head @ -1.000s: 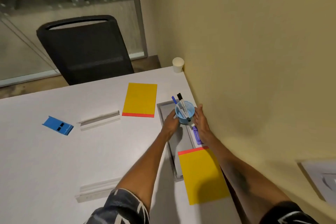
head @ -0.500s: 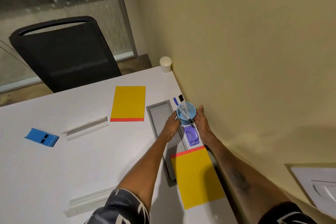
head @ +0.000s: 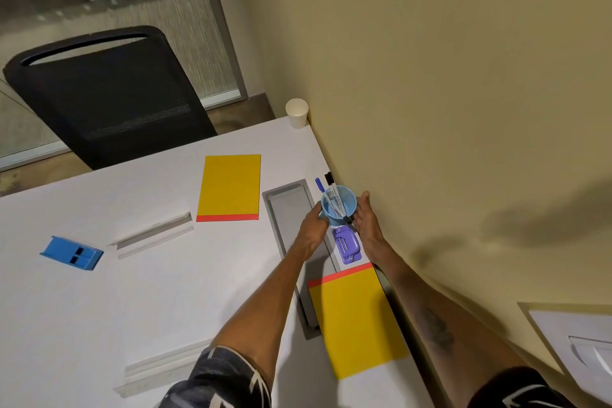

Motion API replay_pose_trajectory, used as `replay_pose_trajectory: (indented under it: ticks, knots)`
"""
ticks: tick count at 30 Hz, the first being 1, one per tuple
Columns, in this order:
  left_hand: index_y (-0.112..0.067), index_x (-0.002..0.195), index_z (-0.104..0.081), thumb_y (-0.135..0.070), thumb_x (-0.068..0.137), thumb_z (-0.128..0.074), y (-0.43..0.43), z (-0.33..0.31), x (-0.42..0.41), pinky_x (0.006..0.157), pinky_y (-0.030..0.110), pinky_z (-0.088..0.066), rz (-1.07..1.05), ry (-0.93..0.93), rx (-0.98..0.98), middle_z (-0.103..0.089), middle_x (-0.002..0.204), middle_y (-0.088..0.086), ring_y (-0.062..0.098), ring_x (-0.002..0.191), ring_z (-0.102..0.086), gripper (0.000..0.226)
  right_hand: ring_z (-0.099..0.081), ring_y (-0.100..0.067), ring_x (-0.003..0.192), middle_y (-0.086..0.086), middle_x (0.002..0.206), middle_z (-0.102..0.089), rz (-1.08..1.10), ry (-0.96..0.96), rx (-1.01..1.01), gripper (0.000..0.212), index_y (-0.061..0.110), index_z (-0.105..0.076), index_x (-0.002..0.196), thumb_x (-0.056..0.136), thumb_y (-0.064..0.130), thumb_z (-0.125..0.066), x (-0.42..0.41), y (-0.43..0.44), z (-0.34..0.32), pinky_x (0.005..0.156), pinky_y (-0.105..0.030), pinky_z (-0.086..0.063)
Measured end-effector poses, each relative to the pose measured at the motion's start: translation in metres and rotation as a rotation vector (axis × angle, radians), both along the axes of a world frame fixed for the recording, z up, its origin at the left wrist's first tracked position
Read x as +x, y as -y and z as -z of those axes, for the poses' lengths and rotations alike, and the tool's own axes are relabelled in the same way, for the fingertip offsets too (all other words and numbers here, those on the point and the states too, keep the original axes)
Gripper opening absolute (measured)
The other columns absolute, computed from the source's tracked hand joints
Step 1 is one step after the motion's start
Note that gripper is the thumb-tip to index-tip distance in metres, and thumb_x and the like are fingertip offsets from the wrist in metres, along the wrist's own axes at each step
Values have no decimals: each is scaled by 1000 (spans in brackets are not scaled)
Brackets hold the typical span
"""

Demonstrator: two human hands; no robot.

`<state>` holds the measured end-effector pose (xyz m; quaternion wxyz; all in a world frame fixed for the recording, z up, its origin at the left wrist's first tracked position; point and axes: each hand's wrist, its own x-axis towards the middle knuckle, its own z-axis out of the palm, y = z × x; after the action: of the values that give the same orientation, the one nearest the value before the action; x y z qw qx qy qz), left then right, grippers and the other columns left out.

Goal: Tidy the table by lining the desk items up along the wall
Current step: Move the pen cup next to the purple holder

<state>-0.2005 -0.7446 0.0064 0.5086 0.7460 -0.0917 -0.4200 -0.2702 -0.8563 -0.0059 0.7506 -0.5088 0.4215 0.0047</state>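
A light blue cup with markers in it stands close to the wall on the white table. My left hand grips its left side, and my right hand presses against its right side. Just behind the cup, toward me, lies a purple stapler, and then a yellow notepad with a red edge, both along the wall. A second yellow notepad lies farther left. A blue box sits at the far left.
A grey recessed cable tray runs beside the cup. A white paper cup stands in the table's far corner. Two clear plastic strips, one mid-table and one near me, lie on the table. A black chair stands behind the table.
Both hands stay on the blue cup, which has barely shifted. My head has turned slightly right, so the table items appear further left.
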Motion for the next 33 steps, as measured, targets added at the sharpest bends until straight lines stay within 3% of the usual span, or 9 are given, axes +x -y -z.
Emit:
replay_pose_trajectory:
  ticks: [5,9,13,16,19,23,26,30,33]
  knots:
    - [-22,153,-35,-29,104,-48,-2,1,0,116,44,-36,1,6,2,-39,157,9,28,145,-38,52,-63,-2,95,-1,119,-61,0,-2,-37,64,17,-50,143,104,55,-16,0,-2,2,66,-12,-50]
    - [-24,153,-34,-29,103,-50,-3,0,-1,114,43,-37,-3,-2,8,-38,157,9,28,144,-38,53,-59,-17,114,-4,126,-59,2,-1,-46,65,15,-48,145,104,54,-16,-1,-3,2,79,-17,-49]
    - [-23,152,-36,-29,104,-48,-4,-2,0,113,41,-38,7,4,32,-41,156,9,28,142,-41,50,-58,-19,116,-8,132,-59,10,-8,-60,65,15,-50,143,104,54,-16,0,-5,-2,83,-23,-52]
    - [-18,151,-36,-33,105,-45,-7,-5,0,117,47,-38,33,35,80,-40,156,11,30,142,-42,50,-54,-25,131,-12,143,-55,12,-7,-99,66,14,-47,146,104,54,-17,0,-7,-5,106,-37,-47]
    - [-13,155,-31,-33,105,-44,-12,-10,1,119,48,-35,47,61,138,-35,159,11,30,145,-37,55,-54,-26,131,-14,142,-56,18,-7,-106,67,13,-48,146,104,54,-16,-2,-9,-11,105,-37,-45]
    - [-10,153,-31,-28,106,-43,-23,-20,-1,117,39,-34,55,115,180,-34,159,11,29,145,-37,52,-46,-25,140,-12,150,-48,50,-3,-95,67,12,-42,150,104,54,-17,-7,-16,-18,119,-42,-36]
    - [-10,154,-30,-26,105,-46,-36,-24,-4,120,40,-31,81,126,221,-32,160,10,28,147,-34,54,-44,-26,142,-12,151,-47,65,2,-109,67,11,-41,150,105,53,-17,-15,-23,-21,121,-46,-32]
    - [-9,154,-32,-25,104,-47,-55,-29,-11,122,40,-30,118,144,248,-31,161,8,26,148,-33,54,-38,-23,146,-7,159,-36,77,-8,-112,67,15,-29,156,104,55,-18,-28,-33,-25,123,-45,-29]
    - [-10,153,-34,-25,104,-48,-68,-32,-19,123,38,-28,121,165,259,-33,160,8,26,148,-33,53,-39,-21,144,-5,160,-33,121,-21,-89,66,15,-22,158,104,53,-20,-36,-43,-29,119,-34,-32]
